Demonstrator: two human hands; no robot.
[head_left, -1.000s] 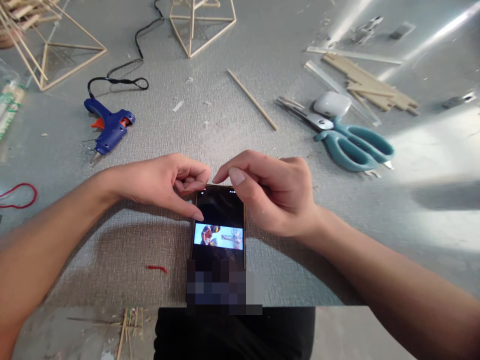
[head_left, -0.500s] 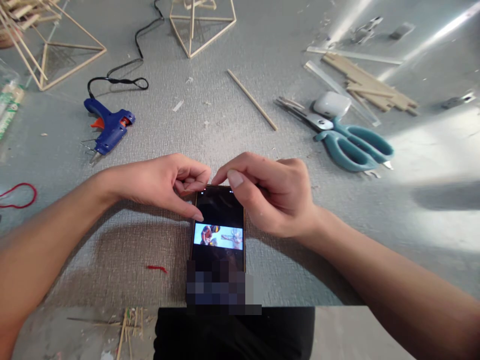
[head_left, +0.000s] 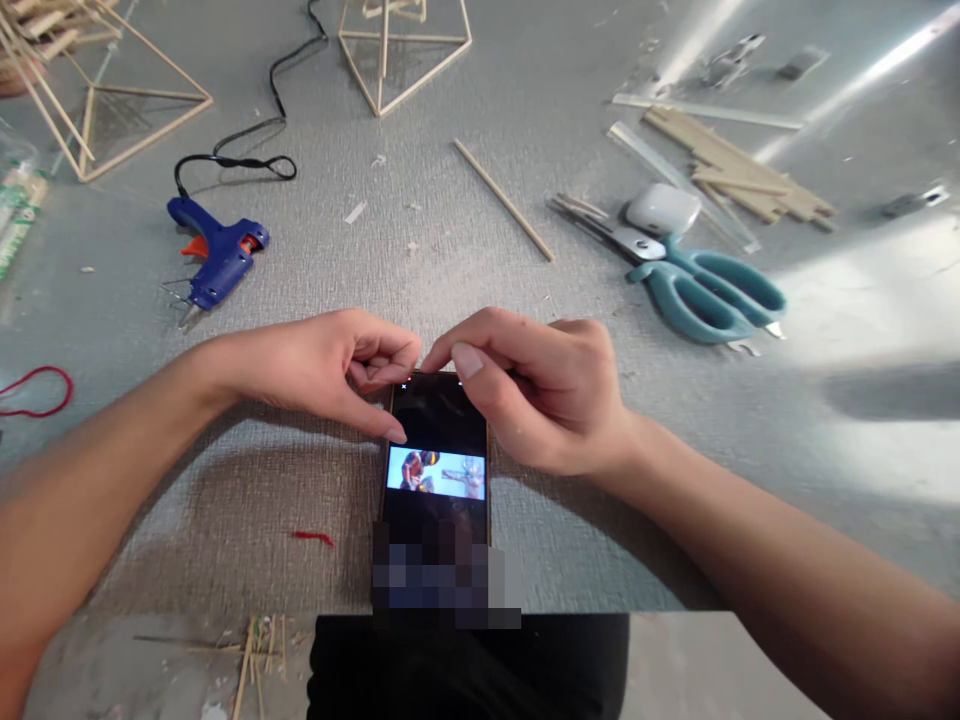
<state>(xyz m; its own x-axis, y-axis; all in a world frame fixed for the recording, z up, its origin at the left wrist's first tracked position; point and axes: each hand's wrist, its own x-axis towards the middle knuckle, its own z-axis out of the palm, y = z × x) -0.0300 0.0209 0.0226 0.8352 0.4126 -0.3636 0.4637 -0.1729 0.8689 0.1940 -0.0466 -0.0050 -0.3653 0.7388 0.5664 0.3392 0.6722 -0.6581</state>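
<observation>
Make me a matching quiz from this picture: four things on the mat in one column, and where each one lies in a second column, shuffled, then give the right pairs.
Things:
1. phone
2. glue gun
3. scissors
4. loose wooden stick

Places:
A. far left, with a black cord trailing away
B. right of the hands, beside a small white case
C. between the left hand and the right hand, screen lit
D. alone on the mat, beyond the hands, lying at a slant

Pairs: 1-C, 2-A, 3-B, 4-D

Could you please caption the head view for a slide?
Both hands, left and right, meet at the black smartphone's top edge.
</observation>
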